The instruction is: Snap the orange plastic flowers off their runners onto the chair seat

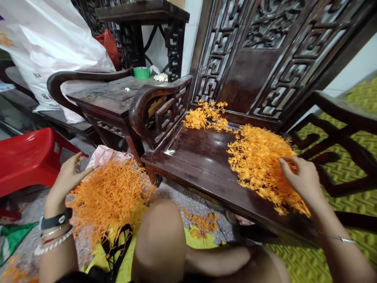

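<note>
Dark carved bench seat [194, 157] under a heap of orange strands [259, 165]. Right hand [300, 179] curled, fingers light in the heap, hold unclear. Left hand [69, 181] open, empty, beside second heap [108, 200] on yellow cloth [118, 251]. Gentle contact, no snagging.

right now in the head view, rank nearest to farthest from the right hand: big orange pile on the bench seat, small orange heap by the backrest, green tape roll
From the right hand:
1. Big orange strand pile: on the bench seat, touching the hand.
2. Small orange strand heap: at the back of the seat, by the backrest.
3. Green tape roll: farthest, at the far end of the dark wooden side table.
</note>
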Available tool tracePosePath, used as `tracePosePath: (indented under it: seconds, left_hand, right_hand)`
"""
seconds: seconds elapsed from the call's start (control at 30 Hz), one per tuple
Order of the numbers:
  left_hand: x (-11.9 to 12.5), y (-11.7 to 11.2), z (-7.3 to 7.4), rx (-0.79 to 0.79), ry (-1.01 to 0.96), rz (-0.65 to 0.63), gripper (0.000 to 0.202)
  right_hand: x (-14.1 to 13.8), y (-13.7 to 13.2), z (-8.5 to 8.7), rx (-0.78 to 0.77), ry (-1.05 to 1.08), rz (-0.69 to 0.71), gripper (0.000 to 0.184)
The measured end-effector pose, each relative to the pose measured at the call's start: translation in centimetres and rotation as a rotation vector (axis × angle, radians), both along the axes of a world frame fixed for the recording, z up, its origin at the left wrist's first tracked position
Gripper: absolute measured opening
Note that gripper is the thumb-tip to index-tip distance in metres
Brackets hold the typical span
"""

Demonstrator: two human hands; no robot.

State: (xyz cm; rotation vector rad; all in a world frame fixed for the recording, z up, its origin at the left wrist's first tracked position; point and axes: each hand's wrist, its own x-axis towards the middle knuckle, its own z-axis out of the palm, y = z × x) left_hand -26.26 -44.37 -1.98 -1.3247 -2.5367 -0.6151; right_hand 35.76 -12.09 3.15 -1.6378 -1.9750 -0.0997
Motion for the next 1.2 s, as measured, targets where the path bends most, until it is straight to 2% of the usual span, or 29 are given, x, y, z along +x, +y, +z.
tracePosePath:
  seconds: [0.03,0.07,0.13,0.2,0.27,0.33,0.37,0.47,0.57,0.63,0.73,0.83,1.03,1.2]
  left_hand:
    - [1.3,0.4,1.0,0.03,-0.029,-0.043,0.071]
    - [2.8,0.9,2.1,0.077,-0.117,-0.155,0.066]
    - [6.2,2.7,4.2,0.124,-0.206,-0.487,0.064]
    - [9.8,5.3,5.5,0.018,-0.192,-0.742,0.064]
    - [12.9,8.5,5.7,-0.078,-0.134,-0.916,0.068]
    - [15.2,11.8,4.8,-0.107,-0.004,-0.989,0.073]
    - [16.0,13.3,4.1,-0.125,0.068,-0.996,0.075]
    - [17.3,16.8,1.8,-0.125,0.113,-0.976,0.082]
    - [17.6,18.4,0.2,-0.097,0.13,-0.92,0.087]
    - [17.4,18.7,-0.4,-0.086,0.14,-0.894,0.086]
    - [17.0,18.5,-0.8,-0.085,0.15,-0.873,0.077]
    - [16.6,18.1,-0.9,-0.089,0.161,-0.861,0.069]
    - [15.8,17.4,-0.3,-0.085,0.17,-0.834,0.061]
    - [15.5,17.4,-0.3,-0.087,0.153,-0.832,0.058]
  right_hand:
    - [0.0,0.2,-0.3,0.001,-0.004,-0.01,0.031]
    - [-0.1,0.3,-0.5,0.006,-0.008,-0.035,0.037]
    - [-0.2,0.2,-1.1,0.027,-0.021,-0.091,0.047]
    - [-0.5,-0.4,-1.5,0.069,-0.033,-0.125,0.054]
    - [-1.0,-1.6,-1.8,0.147,-0.024,-0.128,0.062]
    - [-1.6,-3.4,-1.9,0.252,-0.009,-0.103,0.069]
    - [-1.9,-4.6,-2.0,0.301,-0.008,-0.076,0.069]
    - [-2.9,-8.7,-2.5,0.394,-0.026,0.032,0.058]
    - [-3.5,-12.0,-3.9,0.389,-0.031,0.089,0.049]
    - [-3.5,-13.2,-5.1,0.352,-0.011,0.098,0.047]
    - [-3.4,-13.7,-7.1,0.307,0.033,0.088,0.045]
    - [-3.6,-13.4,-8.3,0.297,0.037,0.06,0.044]
    - [-4.4,-13.3,-8.8,0.319,0.02,-0.026,0.042]
    - [-4.5,-13.6,-8.8,0.359,-0.005,-0.039,0.042]
